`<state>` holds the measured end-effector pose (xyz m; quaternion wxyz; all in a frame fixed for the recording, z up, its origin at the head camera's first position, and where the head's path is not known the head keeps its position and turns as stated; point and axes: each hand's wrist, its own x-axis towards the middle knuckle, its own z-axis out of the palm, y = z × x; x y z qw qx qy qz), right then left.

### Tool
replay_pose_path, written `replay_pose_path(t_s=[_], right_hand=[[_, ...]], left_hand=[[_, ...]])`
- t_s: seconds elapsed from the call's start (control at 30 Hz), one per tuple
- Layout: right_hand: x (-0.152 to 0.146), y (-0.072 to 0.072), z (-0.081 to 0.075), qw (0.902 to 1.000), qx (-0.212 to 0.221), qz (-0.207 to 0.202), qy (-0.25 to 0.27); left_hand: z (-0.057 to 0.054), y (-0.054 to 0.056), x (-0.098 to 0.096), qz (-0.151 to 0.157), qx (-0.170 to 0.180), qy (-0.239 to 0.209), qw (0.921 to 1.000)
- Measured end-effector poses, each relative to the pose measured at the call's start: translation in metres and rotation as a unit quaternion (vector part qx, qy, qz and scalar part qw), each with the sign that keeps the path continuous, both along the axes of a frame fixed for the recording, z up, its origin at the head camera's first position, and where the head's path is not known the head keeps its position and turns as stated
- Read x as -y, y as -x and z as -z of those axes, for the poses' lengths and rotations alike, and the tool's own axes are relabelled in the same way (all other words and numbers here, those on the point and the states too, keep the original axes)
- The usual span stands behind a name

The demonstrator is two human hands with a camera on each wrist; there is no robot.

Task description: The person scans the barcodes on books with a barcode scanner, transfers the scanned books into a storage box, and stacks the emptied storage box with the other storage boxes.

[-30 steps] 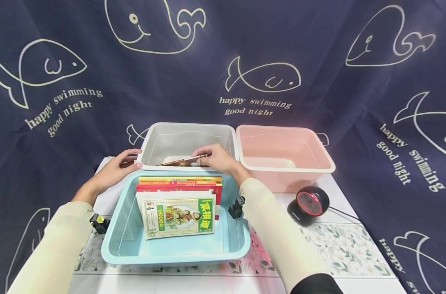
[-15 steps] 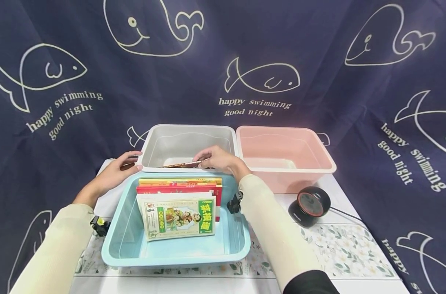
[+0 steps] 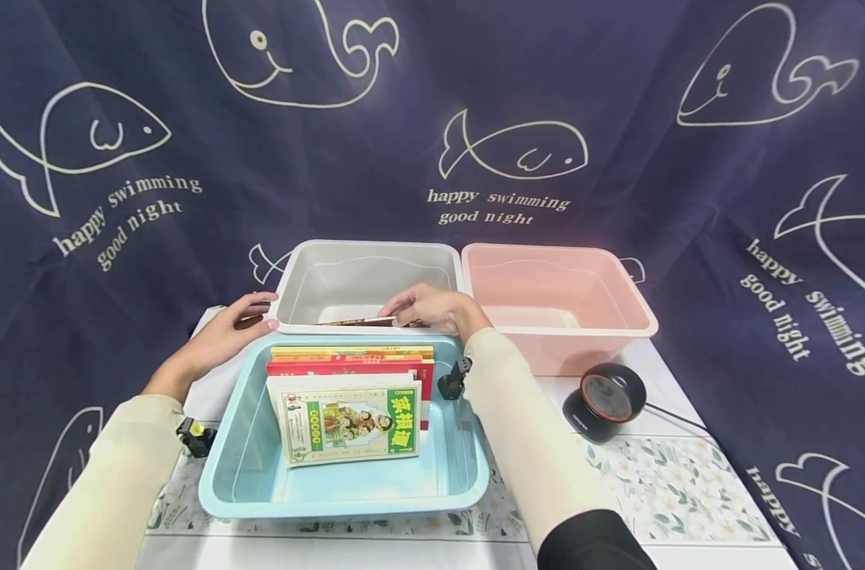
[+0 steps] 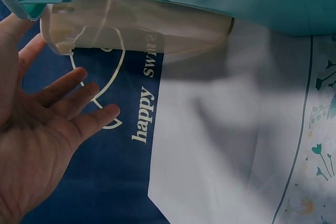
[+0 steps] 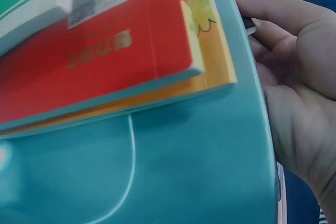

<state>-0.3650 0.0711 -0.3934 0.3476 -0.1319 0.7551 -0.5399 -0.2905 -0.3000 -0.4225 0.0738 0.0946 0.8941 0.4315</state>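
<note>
My right hand (image 3: 432, 307) reaches into the grey bin (image 3: 375, 248) and pinches a thin book (image 3: 357, 321) by its upper right edge. The book stands close to the bin's near wall, with little more than its dark brown top edge showing. At the bin's left rim rests my left hand (image 3: 226, 336), its fingers loosely spread in the left wrist view. In front, the blue bin (image 3: 340, 507) holds several upright books, including a green-and-white one (image 3: 350, 419) and a red one (image 5: 126, 40). The blue bin's wall hides part of the right fingers in the right wrist view.
A pink bin (image 3: 568, 348) stands right of the grey one. Nearer on the table is a round black device (image 3: 603, 402) with a cable running right. A floral cloth strip (image 3: 675, 491) crosses the white table. Dark blue fabric (image 3: 375, 182) with fish drawings hangs behind.
The right hand has lowered the book in the grey bin, so its cover shows less, and has shifted slightly right. The left hand has stayed at the rim.
</note>
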Motion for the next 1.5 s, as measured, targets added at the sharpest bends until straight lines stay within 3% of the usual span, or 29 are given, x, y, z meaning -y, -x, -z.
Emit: replay_pose_path(t_s=[0.2,0.5,0.67,0.83,1.1,1.33,1.5], right_hand=[[-0.001,0.002,-0.001,0.9994,0.032,0.007,-0.008],[0.0,-0.001,-0.003,0.9995,0.026,0.011,-0.01],[0.0,-0.004,-0.007,0.9999,0.001,0.007,0.01],[-0.005,-0.009,-0.023,0.9986,-0.048,0.011,0.02],[-0.028,-0.037,-0.049,0.9931,-0.115,-0.003,0.019],[-0.042,-0.072,-0.052,0.983,-0.171,-0.066,0.001],[-0.046,-0.094,-0.041,0.9879,-0.134,-0.076,0.013]], left_hand=[[-0.001,0.001,0.0,0.002,-0.004,-0.002,1.0],[-0.001,-0.002,-0.001,0.0,-0.003,0.002,1.0],[-0.001,-0.002,-0.001,0.002,-0.002,0.0,1.0],[0.0,-0.001,0.002,0.004,-0.006,-0.006,1.0],[0.002,-0.001,0.0,0.006,-0.009,-0.007,0.9999],[0.0,-0.004,-0.001,0.006,-0.011,-0.004,0.9999],[0.0,-0.003,-0.002,0.007,-0.011,-0.004,0.9999]])
